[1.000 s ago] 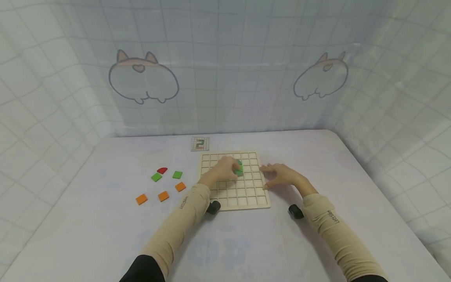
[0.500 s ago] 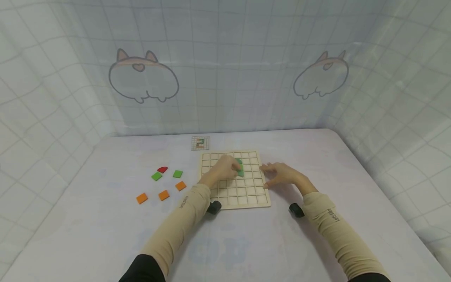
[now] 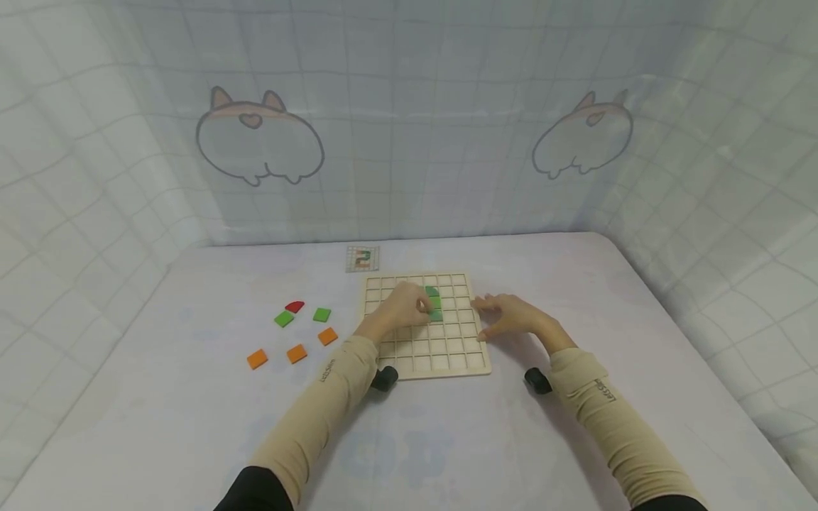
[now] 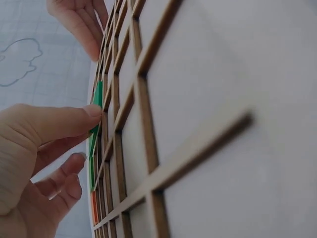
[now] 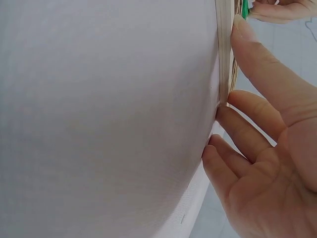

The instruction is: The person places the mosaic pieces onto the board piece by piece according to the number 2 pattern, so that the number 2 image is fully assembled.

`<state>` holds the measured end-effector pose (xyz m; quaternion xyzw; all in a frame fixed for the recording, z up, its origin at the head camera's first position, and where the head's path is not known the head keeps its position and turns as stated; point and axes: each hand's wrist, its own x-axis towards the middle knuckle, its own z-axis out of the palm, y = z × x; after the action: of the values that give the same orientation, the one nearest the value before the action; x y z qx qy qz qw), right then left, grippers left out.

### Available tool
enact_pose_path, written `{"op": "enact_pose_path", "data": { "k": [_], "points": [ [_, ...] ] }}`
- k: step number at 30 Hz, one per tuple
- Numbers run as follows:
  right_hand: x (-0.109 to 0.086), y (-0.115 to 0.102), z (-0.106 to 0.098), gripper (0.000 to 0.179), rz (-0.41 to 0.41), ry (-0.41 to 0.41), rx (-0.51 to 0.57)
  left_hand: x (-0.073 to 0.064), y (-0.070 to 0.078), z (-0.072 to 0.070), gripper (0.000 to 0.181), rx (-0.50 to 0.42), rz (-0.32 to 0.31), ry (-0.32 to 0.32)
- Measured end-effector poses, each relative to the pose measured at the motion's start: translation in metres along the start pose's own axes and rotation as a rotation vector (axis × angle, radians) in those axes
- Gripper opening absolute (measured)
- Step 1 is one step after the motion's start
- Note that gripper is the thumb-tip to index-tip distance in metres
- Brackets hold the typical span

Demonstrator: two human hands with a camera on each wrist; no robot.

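Observation:
In the head view my left hand (image 3: 399, 306) is over the pale wooden grid board (image 3: 422, 364). Its thumb and index finger pinch a green tile (image 3: 437, 316) at the board. The left wrist view shows the thumb tip on that tile (image 4: 98, 94); another green piece (image 4: 92, 173) and an orange piece (image 4: 94, 208) sit in the grid below. Further green pieces (image 3: 432, 292) lie just beyond the held tile. My right hand (image 3: 511, 316) has its fingers spread, and its thumb and fingertips touch the board's right edge (image 5: 224, 54).
Left of the board lie loose tiles: a red rounded piece (image 3: 295, 307), green squares (image 3: 322, 315) and several orange squares (image 3: 297, 353). A small pattern card (image 3: 362, 259) showing a coloured figure is behind the board. Gridded curtains (image 3: 409, 142) surround the white table (image 3: 192, 440).
The green tile under my left hand was slanted half a second ago and now looks more level with the grid. My left hand has shifted slightly left. My right hand stays at the board's edge.

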<state>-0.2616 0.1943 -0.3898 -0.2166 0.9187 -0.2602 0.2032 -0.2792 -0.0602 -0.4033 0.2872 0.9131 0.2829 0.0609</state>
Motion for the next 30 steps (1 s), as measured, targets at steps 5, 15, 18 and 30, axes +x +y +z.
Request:
{"op": "enact_pose_path", "data": {
  "k": [5,15,18,30],
  "points": [
    [0.000,0.001,-0.001,0.079,0.006,0.003,0.000,0.001,0.001,-0.001,0.020,0.006,-0.009,-0.027],
    [0.000,0.001,0.000,0.080,-0.004,0.003,0.022,0.005,-0.002,0.001,0.026,-0.045,-0.058,-0.078],
    [0.000,0.002,0.001,0.080,-0.007,0.004,0.024,0.006,-0.001,0.003,0.034,-0.071,-0.094,-0.103],
    [0.000,0.003,0.001,0.079,-0.008,0.005,0.027,0.006,0.015,0.001,0.012,0.069,0.008,-0.138]
  ]
}}
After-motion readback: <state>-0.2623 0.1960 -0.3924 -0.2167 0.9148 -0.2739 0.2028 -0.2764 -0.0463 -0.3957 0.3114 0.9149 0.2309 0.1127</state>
